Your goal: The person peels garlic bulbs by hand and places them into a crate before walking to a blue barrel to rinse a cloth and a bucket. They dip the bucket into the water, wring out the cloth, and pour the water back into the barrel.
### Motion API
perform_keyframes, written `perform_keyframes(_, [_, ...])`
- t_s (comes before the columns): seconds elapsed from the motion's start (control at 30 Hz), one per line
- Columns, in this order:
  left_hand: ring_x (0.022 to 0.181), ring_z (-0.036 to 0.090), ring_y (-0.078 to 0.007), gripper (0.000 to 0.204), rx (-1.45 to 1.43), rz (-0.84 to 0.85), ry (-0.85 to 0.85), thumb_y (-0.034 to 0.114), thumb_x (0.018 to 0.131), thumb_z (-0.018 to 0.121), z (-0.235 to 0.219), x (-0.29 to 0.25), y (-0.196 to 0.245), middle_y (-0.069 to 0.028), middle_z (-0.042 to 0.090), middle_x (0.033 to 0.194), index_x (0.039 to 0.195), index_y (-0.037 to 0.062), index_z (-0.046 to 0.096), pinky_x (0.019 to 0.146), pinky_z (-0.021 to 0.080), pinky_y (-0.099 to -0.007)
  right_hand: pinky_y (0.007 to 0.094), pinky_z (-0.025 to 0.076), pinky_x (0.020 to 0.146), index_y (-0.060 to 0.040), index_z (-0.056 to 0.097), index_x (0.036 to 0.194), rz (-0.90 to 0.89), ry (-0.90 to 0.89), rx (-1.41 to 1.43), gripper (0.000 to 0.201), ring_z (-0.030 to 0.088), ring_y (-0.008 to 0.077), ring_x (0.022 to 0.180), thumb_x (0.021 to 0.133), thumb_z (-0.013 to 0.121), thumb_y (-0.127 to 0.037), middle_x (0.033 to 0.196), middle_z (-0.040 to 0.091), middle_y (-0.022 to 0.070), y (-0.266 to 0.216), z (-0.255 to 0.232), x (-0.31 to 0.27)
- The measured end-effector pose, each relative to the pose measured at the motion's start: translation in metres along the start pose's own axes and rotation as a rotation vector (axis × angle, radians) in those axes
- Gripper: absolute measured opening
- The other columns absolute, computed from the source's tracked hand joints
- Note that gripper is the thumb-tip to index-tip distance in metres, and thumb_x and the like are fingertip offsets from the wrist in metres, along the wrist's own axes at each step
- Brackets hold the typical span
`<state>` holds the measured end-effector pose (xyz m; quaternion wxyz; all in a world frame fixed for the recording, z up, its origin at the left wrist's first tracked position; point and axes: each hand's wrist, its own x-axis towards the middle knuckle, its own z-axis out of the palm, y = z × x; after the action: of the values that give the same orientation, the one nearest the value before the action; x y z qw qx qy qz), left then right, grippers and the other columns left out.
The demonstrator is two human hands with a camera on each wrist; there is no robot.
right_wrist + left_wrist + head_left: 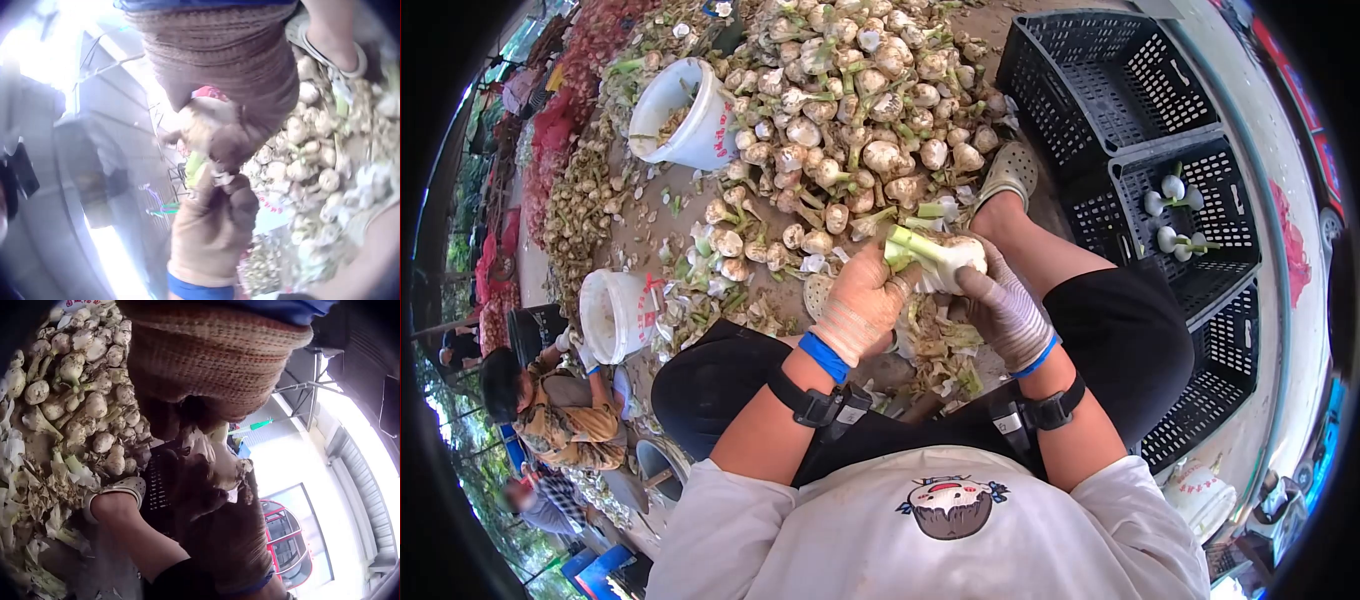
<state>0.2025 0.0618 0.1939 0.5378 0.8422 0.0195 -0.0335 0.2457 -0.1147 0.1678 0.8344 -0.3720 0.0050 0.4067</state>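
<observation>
White tee (820, 540) nearest me; L hand (858, 305) & R hand (1008, 312) both curled round garlic bulb (950, 258), prob mid-peel; next move I'd guess needs firm grip

Two grips (855, 305) (1010, 310) hold one garlic bulb (952, 260) beside three crates (1052, 90).

Site: garlic-handling yard, partly open to outdoors. Evidence: large heap of garlic bulbs (860, 100) directly on the ground (982, 22), dry husks (945, 350) scattered; white plastic buckets (702, 130), red lettering; 3 black perforated crates (1040, 90) in a row; red mesh sacks (555, 125). At least 2 other people (570, 430) at left. Green foliage (470, 490) beyond; metal framing (312, 394) in left wrist view.
</observation>
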Motion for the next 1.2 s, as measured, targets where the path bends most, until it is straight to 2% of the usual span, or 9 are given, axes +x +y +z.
perform_keyframes(0.13, [0.086,0.057,-0.0221,0.023,0.149,0.182,-0.192,0.009,0.083,0.058,-0.007,-0.003,0.011,-0.0120,0.060,0.092,0.105,0.0019,0.057,0.078,0.044,-0.0287,0.0206,0.045,0.057,-0.0047,0.050,0.113,0.236,0.080,-0.150,0.040,0.057,0.0109,0.073,0.090,0.048,-0.038,0.092,0.057,0.0059,0.004,-0.018,0.001])
perform_keyframes(0.23, [0.084,0.057,-0.0186,0.023,0.065,0.267,-0.377,0.011,0.083,0.058,-0.013,0.000,0.010,-0.0099,0.062,0.094,0.105,0.0020,0.058,0.077,0.043,-0.0268,0.0225,0.045,0.071,0.0005,0.054,0.108,-0.175,0.382,-0.561,0.037,0.054,0.0085,0.078,0.089,0.055,-0.031,0.089,0.059,0.0052,0.022,-0.003,0.006])
perform_keyframes(0.33, [0.087,0.057,-0.0160,0.024,-0.560,-0.168,-0.556,0.007,0.083,0.057,-0.027,0.009,-0.013,-0.0067,0.063,0.093,0.107,0.0040,0.057,0.078,0.044,-0.0264,0.0227,0.045,0.071,0.0012,0.057,0.103,-0.030,0.307,-0.364,0.037,0.054,0.0085,0.078,0.090,0.054,-0.034,0.086,0.060,0.0036,0.012,-0.002,0.004])
perform_keyframes(0.43, [0.086,0.059,-0.0152,0.025,-0.198,-0.056,-0.014,0.002,0.082,0.055,-0.034,0.018,-0.054,-0.0060,0.062,0.096,0.107,0.0005,0.056,0.074,0.048,-0.0289,0.0231,0.047,0.070,-0.0016,0.058,0.102,0.195,0.189,-0.292,0.041,0.057,0.0088,0.077,0.090,0.049,-0.041,0.086,0.061,0.0028,0.005,-0.002,0.002])
perform_keyframes(0.53, [0.087,0.060,-0.0202,0.027,-0.920,-0.289,0.087,0.001,0.080,0.057,-0.027,0.011,-0.009,-0.0106,0.062,0.098,0.107,0.0014,0.056,0.076,0.049,-0.0307,0.0224,0.049,0.071,-0.0034,0.056,0.106,0.294,0.109,-0.141,0.045,0.060,0.0096,0.081,0.089,0.049,-0.045,0.088,0.062,0.0030,0.010,-0.002,0.000])
perform_keyframes(0.77, [0.086,0.059,-0.0177,0.035,-0.499,-0.335,0.054,0.000,0.078,0.051,-0.029,0.005,-0.004,-0.0039,0.059,0.090,0.112,0.0040,0.051,0.074,0.046,-0.0259,0.0240,0.047,0.073,-0.0014,0.056,0.105,0.328,-0.092,-0.177,0.045,0.057,0.0120,0.082,0.076,0.070,-0.033,0.088,0.058,0.0050,0.009,-0.008,-0.010])
perform_keyframes(0.87, [0.093,0.056,-0.0216,0.057,-1.510,-0.548,-0.189,0.001,0.074,0.058,-0.050,0.014,-0.044,-0.0064,0.058,0.101,0.127,0.0047,0.040,0.084,0.044,-0.0292,0.0232,0.047,0.068,-0.0011,0.056,0.106,0.332,-0.069,-0.318,0.046,0.057,0.0111,0.078,0.077,0.068,-0.035,0.086,0.058,0.0043,0.000,0.000,-0.007])
perform_keyframes(1.0, [0.087,0.056,-0.0222,0.059,0.004,0.224,0.063,0.001,0.073,0.058,-0.017,0.004,-0.012,-0.0104,0.062,0.100,0.130,0.0055,0.043,0.082,0.044,-0.0325,0.0204,0.044,0.059,-0.0006,0.057,0.104,0.294,0.048,-0.103,0.047,0.054,0.0081,0.068,0.080,0.063,-0.041,0.080,0.058,0.0016,0.014,-0.014,0.003])
perform_keyframes(1.2, [0.078,0.056,-0.0165,0.032,-0.261,-0.120,0.079,-0.002,0.075,0.055,-0.009,0.015,-0.026,-0.0088,0.060,0.087,0.105,0.0073,0.061,0.071,0.045,-0.0271,0.0223,0.046,0.071,0.0027,0.048,0.118,0.307,0.033,-0.491,0.065,0.054,0.0076,0.078,0.069,0.076,-0.029,0.091,0.057,0.0029,0.005,-0.006,0.002])
